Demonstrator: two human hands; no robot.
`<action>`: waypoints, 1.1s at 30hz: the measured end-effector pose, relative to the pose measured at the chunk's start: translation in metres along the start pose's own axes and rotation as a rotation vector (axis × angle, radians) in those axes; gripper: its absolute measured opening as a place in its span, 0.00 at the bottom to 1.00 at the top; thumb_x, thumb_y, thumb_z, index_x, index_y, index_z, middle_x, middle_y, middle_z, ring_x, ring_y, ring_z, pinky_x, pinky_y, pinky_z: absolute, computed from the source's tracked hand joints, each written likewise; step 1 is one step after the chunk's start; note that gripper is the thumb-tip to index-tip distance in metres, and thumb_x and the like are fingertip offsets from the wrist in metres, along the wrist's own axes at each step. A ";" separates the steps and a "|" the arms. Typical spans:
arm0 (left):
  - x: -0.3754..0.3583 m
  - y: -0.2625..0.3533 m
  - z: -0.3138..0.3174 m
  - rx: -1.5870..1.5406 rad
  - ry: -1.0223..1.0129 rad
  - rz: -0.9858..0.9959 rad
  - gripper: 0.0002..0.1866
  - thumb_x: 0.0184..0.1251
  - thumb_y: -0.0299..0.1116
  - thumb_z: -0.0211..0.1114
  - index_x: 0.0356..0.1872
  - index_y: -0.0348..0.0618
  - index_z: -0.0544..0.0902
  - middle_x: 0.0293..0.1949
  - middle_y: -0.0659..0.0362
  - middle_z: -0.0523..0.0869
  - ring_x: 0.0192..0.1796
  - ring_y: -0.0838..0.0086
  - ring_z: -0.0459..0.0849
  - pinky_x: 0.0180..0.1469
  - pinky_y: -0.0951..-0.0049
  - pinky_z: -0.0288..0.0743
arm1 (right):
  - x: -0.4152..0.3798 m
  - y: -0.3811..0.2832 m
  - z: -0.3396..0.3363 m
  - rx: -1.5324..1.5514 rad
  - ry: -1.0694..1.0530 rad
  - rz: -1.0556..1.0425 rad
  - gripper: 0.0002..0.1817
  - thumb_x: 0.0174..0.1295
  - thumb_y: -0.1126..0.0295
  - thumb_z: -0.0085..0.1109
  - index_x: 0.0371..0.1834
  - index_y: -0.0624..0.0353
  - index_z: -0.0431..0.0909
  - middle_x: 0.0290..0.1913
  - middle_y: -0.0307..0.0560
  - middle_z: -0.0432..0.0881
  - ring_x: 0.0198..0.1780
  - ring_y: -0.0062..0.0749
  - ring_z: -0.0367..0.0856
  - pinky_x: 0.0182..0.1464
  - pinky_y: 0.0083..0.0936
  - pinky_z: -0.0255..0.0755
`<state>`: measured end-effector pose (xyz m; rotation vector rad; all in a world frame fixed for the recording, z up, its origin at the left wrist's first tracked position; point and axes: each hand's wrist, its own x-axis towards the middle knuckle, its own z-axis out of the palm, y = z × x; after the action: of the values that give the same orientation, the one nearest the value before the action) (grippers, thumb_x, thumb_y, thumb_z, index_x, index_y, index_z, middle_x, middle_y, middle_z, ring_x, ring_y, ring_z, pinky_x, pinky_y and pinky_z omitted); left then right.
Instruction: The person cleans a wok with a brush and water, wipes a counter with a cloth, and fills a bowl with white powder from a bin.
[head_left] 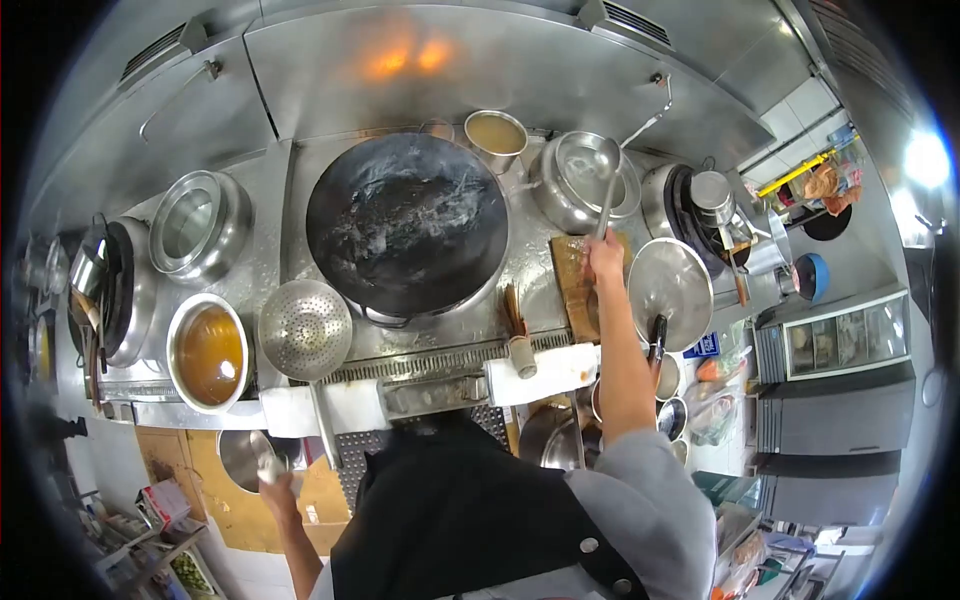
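Steel ladle (pixel 607 203) at the pot (pixel 547 190) beside the wok (pixel 405 225).
Our hands are both closed: right hand (pixel 605 258) around the ladle's handle, left hand (pixel 277 492) on a white cloth (pixel 268 467) near the pan (pixel 232 462) — a firm grip and a loose wrist should steady the long ladle best.

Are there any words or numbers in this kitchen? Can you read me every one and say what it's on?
I can't read any words or numbers here.
Blue pack: pale marks that may be writing, too small to read.
Red and white box: maybe some print, too blurred to read.
I can't make out any other writing.
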<state>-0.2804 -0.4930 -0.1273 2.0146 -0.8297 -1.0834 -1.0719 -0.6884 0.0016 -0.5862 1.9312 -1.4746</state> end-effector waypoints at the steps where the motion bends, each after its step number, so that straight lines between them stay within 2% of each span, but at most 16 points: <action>1: -0.015 -0.026 -0.011 0.031 0.039 -0.046 0.31 0.55 0.27 0.69 0.64 0.37 0.78 0.47 0.58 0.85 0.47 0.69 0.84 0.49 0.68 0.79 | 0.021 -0.002 0.002 -0.165 0.106 0.017 0.16 0.66 0.73 0.60 0.57 0.54 0.79 0.23 0.39 0.74 0.20 0.28 0.74 0.22 0.31 0.71; 2: -0.032 -0.053 -0.018 0.051 0.082 -0.090 0.30 0.56 0.29 0.70 0.64 0.37 0.78 0.47 0.58 0.85 0.46 0.69 0.84 0.49 0.68 0.79 | 0.049 -0.010 0.007 -0.328 0.208 0.020 0.22 0.63 0.76 0.59 0.62 0.53 0.81 0.21 0.41 0.75 0.20 0.31 0.75 0.23 0.33 0.71; 5: -0.079 -0.168 -0.033 0.303 0.097 -0.362 0.30 0.57 0.32 0.72 0.63 0.37 0.77 0.46 0.55 0.86 0.44 0.66 0.85 0.46 0.64 0.80 | 0.250 0.095 -0.033 -0.270 -0.035 0.263 0.05 0.63 0.75 0.63 0.37 0.58 0.75 0.25 0.42 0.73 0.26 0.29 0.75 0.27 0.27 0.74; 6: -0.103 -0.187 -0.029 0.453 0.046 -0.381 0.29 0.57 0.33 0.72 0.61 0.37 0.78 0.46 0.54 0.86 0.43 0.65 0.86 0.46 0.64 0.80 | 0.247 0.082 -0.030 -0.271 -0.044 0.261 0.05 0.63 0.75 0.63 0.37 0.58 0.75 0.25 0.42 0.73 0.26 0.29 0.75 0.27 0.27 0.74; 8: -0.142 -0.215 -0.009 0.653 -0.072 -0.374 0.28 0.56 0.33 0.72 0.59 0.37 0.78 0.45 0.53 0.86 0.43 0.64 0.86 0.46 0.62 0.81 | 0.206 0.003 -0.017 0.838 -0.020 0.489 0.05 0.63 0.75 0.62 0.36 0.58 0.74 0.25 0.43 0.73 0.28 0.29 0.76 0.27 0.25 0.73; 12: -0.172 -0.221 0.028 0.760 -0.189 -0.321 0.25 0.55 0.34 0.73 0.54 0.37 0.79 0.45 0.49 0.87 0.43 0.61 0.87 0.45 0.59 0.81 | 0.169 -0.068 -0.038 1.030 -0.268 0.543 0.05 0.68 0.71 0.57 0.32 0.52 0.75 0.21 0.37 0.72 0.21 0.28 0.74 0.23 0.31 0.69; 14: -0.167 -0.219 0.041 0.763 -0.200 -0.284 0.24 0.55 0.35 0.74 0.52 0.38 0.79 0.44 0.47 0.87 0.42 0.60 0.87 0.45 0.58 0.81 | 0.159 -0.059 -0.039 0.947 -0.254 0.419 0.05 0.67 0.72 0.57 0.32 0.55 0.75 0.21 0.39 0.72 0.19 0.30 0.73 0.20 0.31 0.69; 16: -0.152 -0.211 0.052 0.742 -0.168 -0.236 0.23 0.54 0.35 0.74 0.49 0.38 0.80 0.44 0.46 0.87 0.42 0.58 0.87 0.45 0.56 0.81 | 0.158 -0.036 -0.023 0.193 0.031 0.208 0.07 0.69 0.73 0.55 0.31 0.54 0.72 0.21 0.40 0.72 0.20 0.31 0.74 0.21 0.31 0.71; 17: -0.140 -0.205 0.057 0.724 -0.139 -0.206 0.22 0.54 0.36 0.74 0.48 0.38 0.80 0.43 0.45 0.87 0.42 0.57 0.88 0.44 0.56 0.81 | 0.174 -0.009 -0.027 0.191 0.019 0.209 0.07 0.69 0.73 0.55 0.31 0.54 0.72 0.21 0.40 0.72 0.20 0.31 0.74 0.21 0.31 0.71; 19: -0.113 -0.194 0.065 0.680 -0.041 -0.116 0.21 0.54 0.36 0.75 0.46 0.38 0.80 0.43 0.43 0.87 0.42 0.56 0.88 0.44 0.54 0.81 | 0.217 0.046 -0.040 -0.727 -0.134 0.044 0.07 0.67 0.72 0.58 0.29 0.53 0.73 0.21 0.40 0.71 0.21 0.32 0.73 0.24 0.31 0.72; 20: -0.102 -0.188 0.071 0.648 0.037 -0.090 0.20 0.53 0.36 0.75 0.45 0.38 0.80 0.43 0.42 0.87 0.41 0.55 0.88 0.44 0.54 0.81 | 0.208 0.043 -0.036 -0.736 -0.155 0.034 0.07 0.67 0.72 0.58 0.29 0.53 0.73 0.21 0.40 0.71 0.21 0.32 0.73 0.24 0.31 0.72; 22: -0.094 -0.122 0.079 0.355 0.048 -0.223 0.34 0.48 0.40 0.78 0.55 0.30 0.82 0.51 0.40 0.88 0.50 0.43 0.86 0.53 0.56 0.82 | 0.175 0.022 -0.030 0.460 0.031 0.386 0.06 0.65 0.71 0.60 0.30 0.52 0.74 0.21 0.40 0.71 0.24 0.33 0.73 0.27 0.30 0.71; 24: -0.085 -0.128 0.087 0.443 0.255 -0.091 0.33 0.44 0.40 0.80 0.50 0.28 0.84 0.50 0.37 0.88 0.55 0.44 0.86 0.57 0.55 0.81 | 0.157 0.000 -0.020 0.639 0.031 0.333 0.05 0.66 0.71 0.60 0.31 0.51 0.75 0.22 0.39 0.72 0.25 0.32 0.73 0.29 0.30 0.71; 28: -0.094 -0.127 0.088 0.444 0.248 -0.101 0.35 0.44 0.40 0.81 0.52 0.25 0.83 0.53 0.33 0.86 0.60 0.48 0.85 0.61 0.55 0.79 | 0.127 -0.078 0.012 0.329 -0.090 0.353 0.04 0.67 0.72 0.59 0.33 0.53 0.74 0.24 0.37 0.73 0.23 0.29 0.72 0.26 0.28 0.69; 30: -0.083 -0.161 0.076 0.379 -0.046 -0.495 0.38 0.46 0.41 0.82 0.56 0.24 0.81 0.59 0.33 0.83 0.66 0.49 0.82 0.66 0.56 0.76 | 0.127 -0.116 0.017 0.203 -0.294 0.223 0.02 0.67 0.73 0.58 0.40 0.56 0.75 0.24 0.37 0.74 0.20 0.26 0.71 0.22 0.28 0.69; 33: -0.072 -0.264 0.061 0.429 -0.183 -0.306 0.41 0.45 0.42 0.84 0.59 0.25 0.79 0.57 0.34 0.85 0.61 0.47 0.85 0.64 0.57 0.80 | 0.064 -0.172 0.069 0.054 -0.224 -0.125 0.10 0.66 0.75 0.57 0.48 0.55 0.70 0.23 0.37 0.72 0.16 0.25 0.69 0.17 0.30 0.67</action>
<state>-0.3112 -0.3068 -0.3344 2.4889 -0.9290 -1.3672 -1.0723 -0.8264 0.1411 -0.8236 1.7037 -1.4650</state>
